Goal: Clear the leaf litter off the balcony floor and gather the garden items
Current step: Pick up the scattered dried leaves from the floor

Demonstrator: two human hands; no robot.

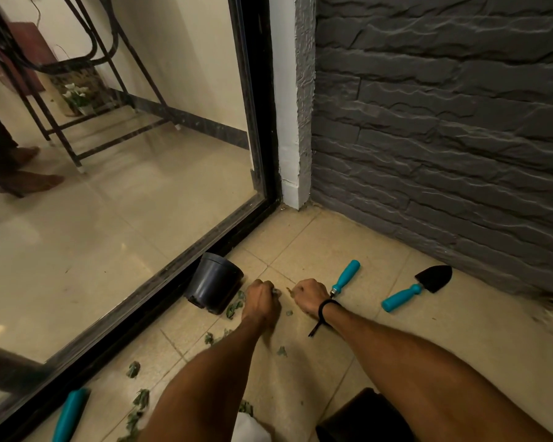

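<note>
While leaf litter (233, 306) lies on the floor (300, 250) by the tipped pot (214, 282), the left hand (261, 299) grips some scraps; the right hand (310, 296) beside it is curled, its hold unclear. Next, the handful likely needs dropping somewhere.

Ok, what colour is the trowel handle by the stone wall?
Teal handle, black blade, clearest in the head view.

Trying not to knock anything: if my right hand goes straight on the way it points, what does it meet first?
Likely the leaf scraps just ahead of it, then your left hand; the pot lies beyond. Depth is unclear.
</note>
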